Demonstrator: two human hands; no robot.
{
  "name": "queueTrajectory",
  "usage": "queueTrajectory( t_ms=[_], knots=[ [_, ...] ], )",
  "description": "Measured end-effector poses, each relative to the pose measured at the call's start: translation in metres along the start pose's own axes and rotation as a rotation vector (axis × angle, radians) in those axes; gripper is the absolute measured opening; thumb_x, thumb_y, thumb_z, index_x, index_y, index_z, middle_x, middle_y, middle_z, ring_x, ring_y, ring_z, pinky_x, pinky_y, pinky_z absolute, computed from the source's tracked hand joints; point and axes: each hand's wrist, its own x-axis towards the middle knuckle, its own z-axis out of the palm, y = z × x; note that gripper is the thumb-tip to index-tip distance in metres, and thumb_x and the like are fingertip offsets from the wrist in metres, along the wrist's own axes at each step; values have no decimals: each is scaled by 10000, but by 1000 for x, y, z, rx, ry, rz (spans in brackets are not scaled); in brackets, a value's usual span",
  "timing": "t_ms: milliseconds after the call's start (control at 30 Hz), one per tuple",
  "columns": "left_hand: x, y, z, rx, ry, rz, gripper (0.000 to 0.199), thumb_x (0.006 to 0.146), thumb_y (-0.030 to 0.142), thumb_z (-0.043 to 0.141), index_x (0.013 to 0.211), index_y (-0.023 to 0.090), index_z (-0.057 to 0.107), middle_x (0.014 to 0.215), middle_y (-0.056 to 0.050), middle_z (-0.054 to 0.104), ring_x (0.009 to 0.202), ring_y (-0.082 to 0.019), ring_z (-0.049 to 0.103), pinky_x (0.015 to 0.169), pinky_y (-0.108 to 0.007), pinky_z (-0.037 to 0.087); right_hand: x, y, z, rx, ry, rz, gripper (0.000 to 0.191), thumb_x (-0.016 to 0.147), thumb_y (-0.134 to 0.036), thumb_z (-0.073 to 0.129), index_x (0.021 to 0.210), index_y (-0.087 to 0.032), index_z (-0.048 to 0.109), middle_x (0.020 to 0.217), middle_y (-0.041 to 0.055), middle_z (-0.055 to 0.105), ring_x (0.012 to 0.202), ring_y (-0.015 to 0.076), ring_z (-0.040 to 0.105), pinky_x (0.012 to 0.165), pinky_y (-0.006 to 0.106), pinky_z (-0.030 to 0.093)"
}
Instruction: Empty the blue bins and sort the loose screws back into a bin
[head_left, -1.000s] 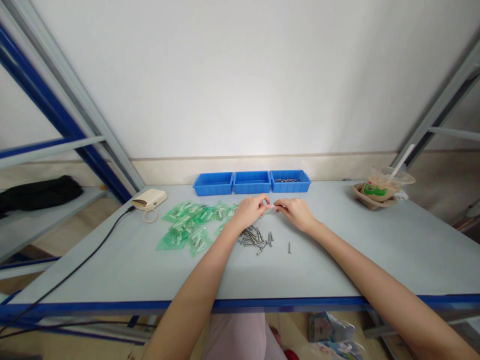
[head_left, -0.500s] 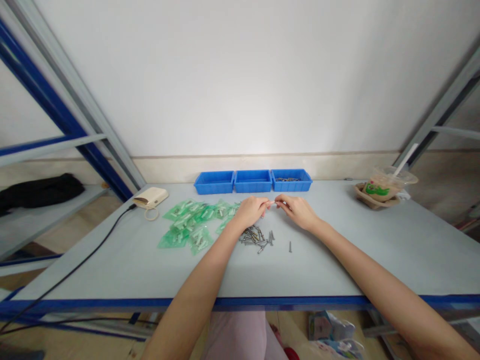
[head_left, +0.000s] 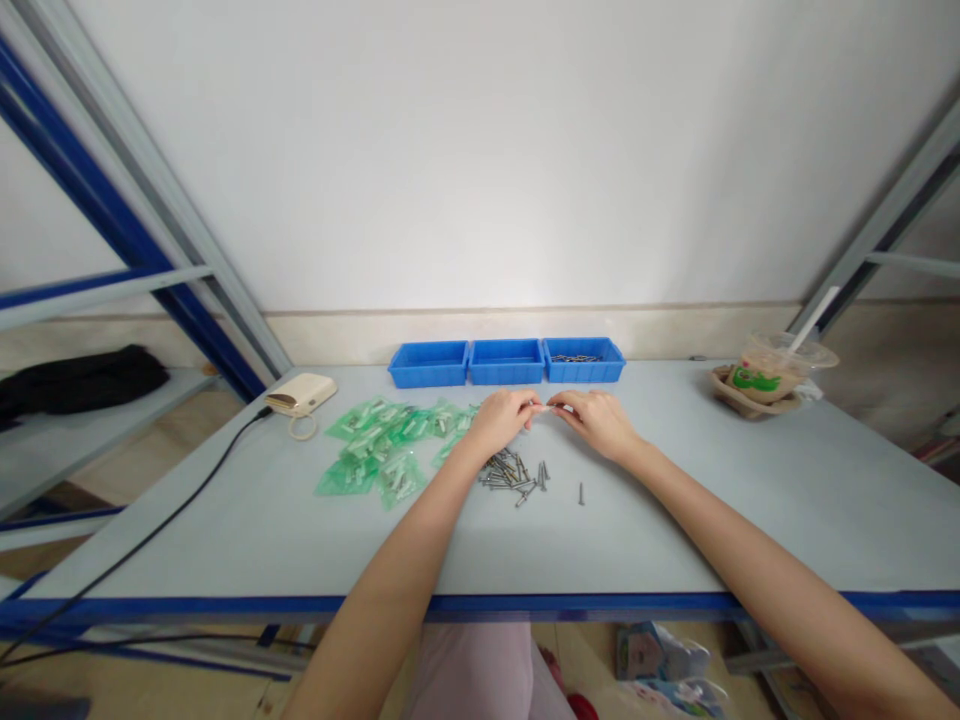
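My left hand (head_left: 502, 418) and my right hand (head_left: 596, 420) meet above the table, fingers closed on a small whitish piece (head_left: 546, 408) between them. It is too small to name. Just in front of my left hand lies a pile of metal screws (head_left: 510, 472), with one single screw (head_left: 581, 494) apart to the right. Several green plastic bags (head_left: 367, 440) with small parts inside lie left of my left hand, partly behind it.
Three blue bins (head_left: 506, 362) stand in a row at the wall; the right one holds metal pieces. A white device (head_left: 311, 390) with a black cable is at left. A drink cup (head_left: 765, 372) sits in a brown tray at right.
My fingertips have shifted very slightly around the small whitish piece. The rest looks the same.
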Motion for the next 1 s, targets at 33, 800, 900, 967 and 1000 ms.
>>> queueTrajectory(
  t_ms=[33,800,900,967,1000],
  knots=[
    [0,-1,0,3,1,8,231,869,320,455,808,199,642,594,31,635,606,-120,571,623,-205,370,0,0,0,0,5,5,239,917,-302,415,980,-215,629,917,39,699,697,161,610,636,249,353],
    [1,-29,-25,66,263,-176,362,899,411,355,793,193,624,599,16,646,578,-128,560,590,-214,358,33,22,3,102,100,175,299,919,-268,385,1104,-218,614,1141,97,564,1033,235,465,877,391,353],
    [1,-23,-21,69,220,-131,364,902,408,352,791,188,620,590,11,637,592,-132,570,605,-218,364,17,-15,-2,386,-150,-214,176,856,-306,534,951,-255,673,1060,36,593,994,181,503,895,325,363],
    [2,-21,-20,68,203,-116,361,901,407,354,789,186,616,591,8,636,590,-135,572,606,-222,365,12,-30,-2,483,-273,-302,126,809,-304,606,892,-257,687,1009,19,610,959,167,527,878,303,373],
    [2,-21,-19,66,193,-114,360,902,405,354,789,186,615,591,7,635,587,-136,572,603,-224,365,10,-33,-1,508,-315,-315,114,794,-297,625,875,-253,691,977,15,621,936,161,539,866,296,378]
  ],
)
